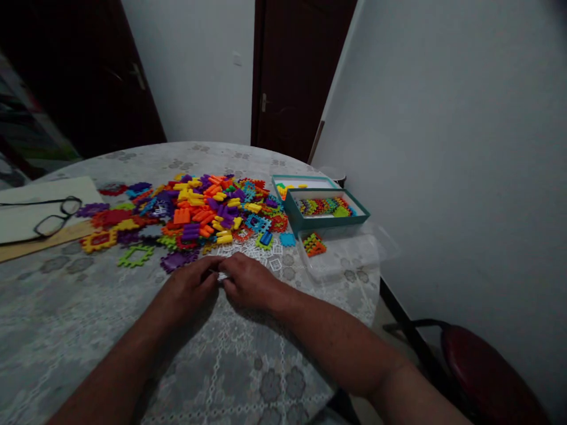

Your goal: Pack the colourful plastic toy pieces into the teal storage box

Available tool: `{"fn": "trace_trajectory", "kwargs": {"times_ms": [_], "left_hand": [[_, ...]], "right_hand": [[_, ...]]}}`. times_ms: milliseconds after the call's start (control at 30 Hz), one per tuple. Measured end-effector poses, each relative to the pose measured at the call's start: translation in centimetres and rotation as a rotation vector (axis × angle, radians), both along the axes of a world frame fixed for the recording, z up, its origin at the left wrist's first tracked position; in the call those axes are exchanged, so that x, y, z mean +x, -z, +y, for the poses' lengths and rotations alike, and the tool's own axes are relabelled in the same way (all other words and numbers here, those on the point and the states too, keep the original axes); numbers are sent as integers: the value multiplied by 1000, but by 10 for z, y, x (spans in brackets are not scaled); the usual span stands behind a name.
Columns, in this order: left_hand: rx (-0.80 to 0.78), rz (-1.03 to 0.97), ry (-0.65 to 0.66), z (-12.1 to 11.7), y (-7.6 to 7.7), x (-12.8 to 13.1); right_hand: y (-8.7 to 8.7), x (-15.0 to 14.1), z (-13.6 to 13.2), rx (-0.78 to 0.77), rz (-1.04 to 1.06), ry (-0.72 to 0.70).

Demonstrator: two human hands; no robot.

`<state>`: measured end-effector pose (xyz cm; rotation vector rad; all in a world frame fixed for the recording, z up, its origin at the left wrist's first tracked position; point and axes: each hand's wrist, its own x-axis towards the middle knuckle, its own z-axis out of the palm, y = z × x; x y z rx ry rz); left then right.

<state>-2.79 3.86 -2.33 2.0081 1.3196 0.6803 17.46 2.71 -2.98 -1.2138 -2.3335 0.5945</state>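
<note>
My left hand (pixel 192 284) and my right hand (pixel 248 280) meet over the near middle of the table, fingers closed together. Between their fingertips shows a small white plastic piece (pixel 222 276), mostly covered by the fingers. Just beyond the hands lies a scatter of white square frame pieces (pixel 275 264). Behind these rises a large heap of colourful plastic building pieces (pixel 204 206) in orange, purple, yellow, red, blue and green. A green square frame (pixel 135 255) and a purple toothed piece (pixel 177 260) lie along the heap's near edge.
A teal box (pixel 305 219) holds rows of small colourful pieces, with its teal lid (pixel 305 179) behind it. A clear plastic tray (pixel 336 268) contains an orange-green assembled piece (pixel 314 245). Eyeglasses (pixel 52 224) rest on a pale board (pixel 26 203) at left. A dark red chair (pixel 487 372) stands at right.
</note>
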Motion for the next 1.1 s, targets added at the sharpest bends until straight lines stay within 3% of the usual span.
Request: {"fn": "trace_trajectory", "kwargs": {"times_ms": [133, 267, 367, 467, 633, 667, 767, 900, 1100], "left_hand": [[-24, 24, -46, 0, -3, -2], [-49, 49, -74, 3, -1, -4], [-62, 54, -73, 5, 3, -3], [-25, 75, -63, 6, 7, -2], [67, 72, -29, 8, 17, -4], [69, 76, -23, 9, 19, -5], [36, 95, -14, 10, 22, -6], [6, 100, -33, 10, 21, -5], [-12, 95, -30, 10, 21, -7]], "right_hand": [[-20, 3, -4, -5, -63, -8], [-62, 26, -14, 54, -71, -24], [-89, 70, -25, 154, -36, 65], [-99, 142, -32, 173, -63, 280], [-87, 287, -26, 75, -364, 781], [-83, 311, -24, 17, -456, 894], [-71, 364, -17, -58, -533, 1050], [-51, 388, -7, -115, -570, 1153], [-22, 387, 7, -156, -589, 1257]]}}
